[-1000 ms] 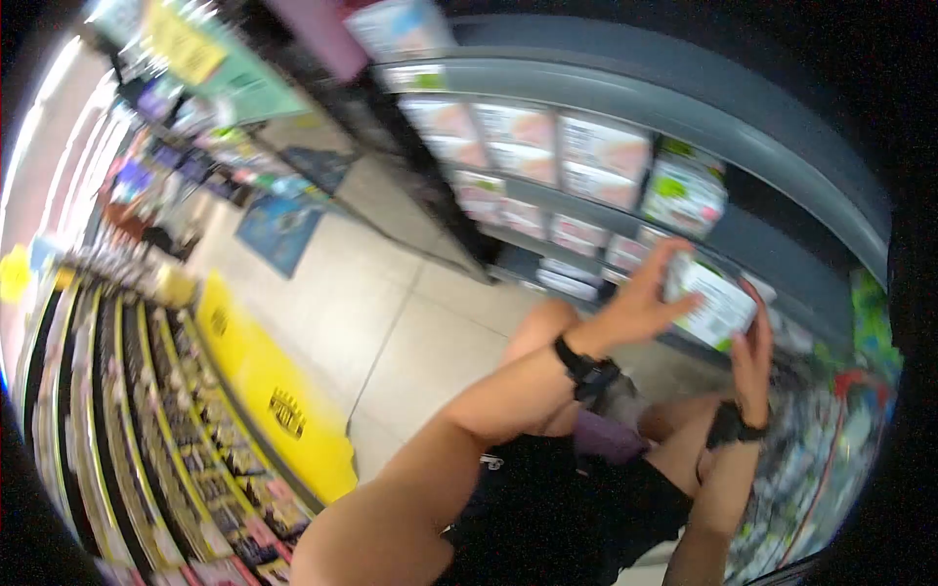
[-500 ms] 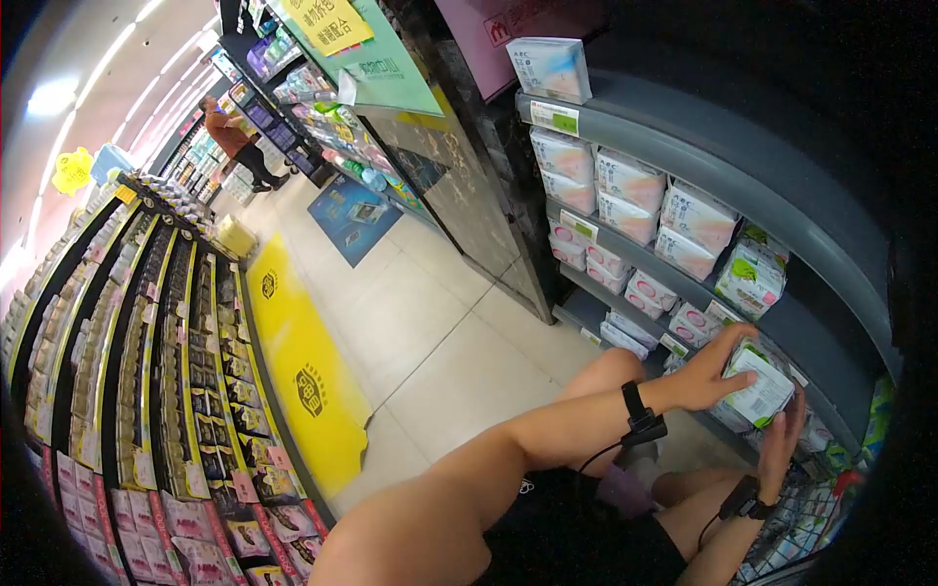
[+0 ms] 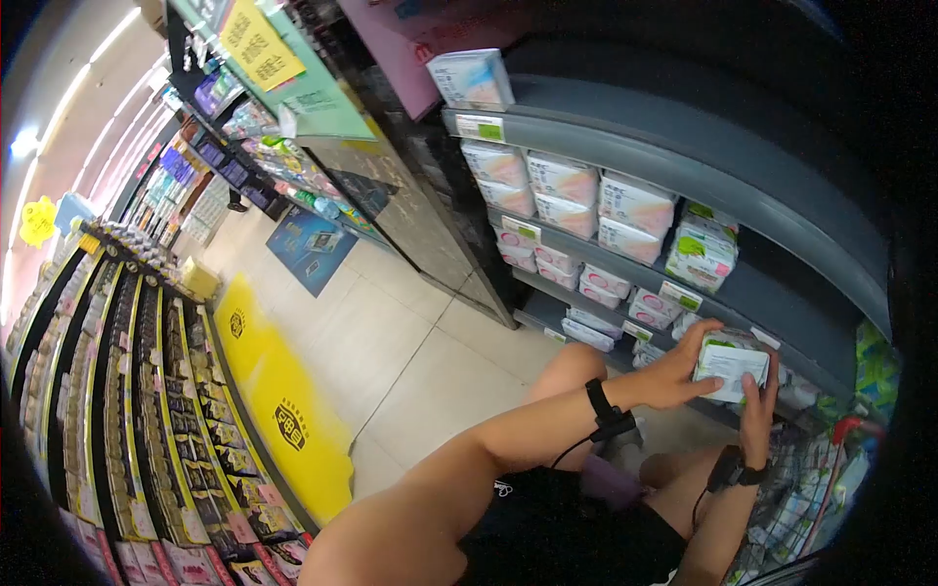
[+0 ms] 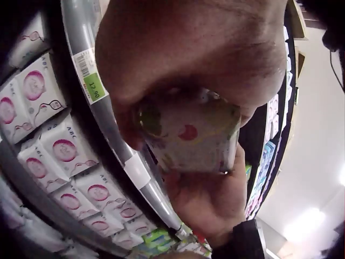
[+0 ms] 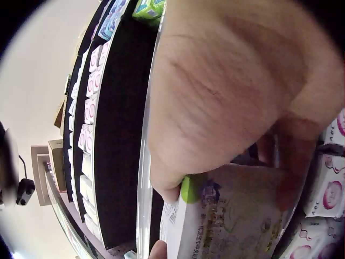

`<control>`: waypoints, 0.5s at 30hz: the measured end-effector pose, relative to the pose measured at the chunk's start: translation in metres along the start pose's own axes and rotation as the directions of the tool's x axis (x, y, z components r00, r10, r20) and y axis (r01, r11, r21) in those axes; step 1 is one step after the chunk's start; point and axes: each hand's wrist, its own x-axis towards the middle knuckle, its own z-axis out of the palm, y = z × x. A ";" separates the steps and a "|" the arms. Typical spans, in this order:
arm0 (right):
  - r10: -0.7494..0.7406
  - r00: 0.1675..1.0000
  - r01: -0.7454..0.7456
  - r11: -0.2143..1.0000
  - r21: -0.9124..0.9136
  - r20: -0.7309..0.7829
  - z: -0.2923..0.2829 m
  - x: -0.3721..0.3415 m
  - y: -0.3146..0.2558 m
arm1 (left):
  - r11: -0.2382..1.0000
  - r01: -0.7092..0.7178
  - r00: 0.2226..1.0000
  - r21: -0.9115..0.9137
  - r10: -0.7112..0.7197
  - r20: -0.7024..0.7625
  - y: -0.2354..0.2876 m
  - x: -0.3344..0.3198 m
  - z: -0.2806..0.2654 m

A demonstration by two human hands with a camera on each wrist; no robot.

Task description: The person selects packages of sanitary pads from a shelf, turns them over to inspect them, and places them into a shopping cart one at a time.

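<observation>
While both hands clamp a white-and-green package, the right thumb presses across its pale printed face, where half a second earlier the right hand lay along the side. The package also sits squarer to the head camera than it did, and a distant shopper, then in full view, is now reduced to a dark shoe on the aisle floor.

The left hand grips the package's opposite side, its thumb at the lower edge of the face. The two hands are close together, held before the front edge of the lower shelves, toward their right end, with a wire basket and its red handle near the right wrist.

"ABC" reads on the white packs with pink circles in the left wrist view, beside a green-and-white price label marked "12.90." The package's own small print is too blurred to read.

On the shelf above, pastel packs stand stacked two high, with green-and-white packs at their right. A single blue-and-pink pack stands at the left front corner of the top shelf. Characters on a yellow sign are too small to make out.
</observation>
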 end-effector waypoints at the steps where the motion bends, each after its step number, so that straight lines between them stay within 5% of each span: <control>1: -0.022 0.997 0.023 1.000 -0.015 0.072 -0.001 0.002 -0.003 | 1.000 0.014 1.000 0.003 -0.014 0.012 -0.001 0.000 -0.002; 3: -0.127 0.985 0.132 0.991 -0.032 0.117 0.022 -0.002 -0.041 | 0.989 0.070 0.997 -0.128 -0.064 0.051 0.005 0.001 -0.004; 5: -0.144 0.978 0.110 0.971 0.211 0.153 0.022 0.000 -0.032 | 0.987 0.069 0.997 -0.145 -0.071 -0.009 0.004 0.002 -0.001; 6: -0.140 0.967 0.112 0.984 0.142 0.211 0.022 0.001 -0.031 | 0.989 0.099 0.994 -0.112 -0.104 -0.038 -0.012 0.001 -0.001; 9: -0.208 0.953 0.207 0.978 0.031 0.220 0.020 0.001 -0.033 | 0.879 0.205 0.968 -0.431 -0.248 -0.047 -0.021 0.003 -0.007; 11: -0.362 0.884 0.387 0.922 -0.027 0.296 0.013 0.009 -0.028 | 0.813 0.153 0.982 -0.562 -0.191 -0.009 -0.017 0.000 -0.013; 15: -0.226 0.950 0.219 0.974 0.056 0.214 0.014 0.003 -0.027 | 0.868 0.186 0.982 -0.461 -0.154 0.105 0.011 -0.006 -0.023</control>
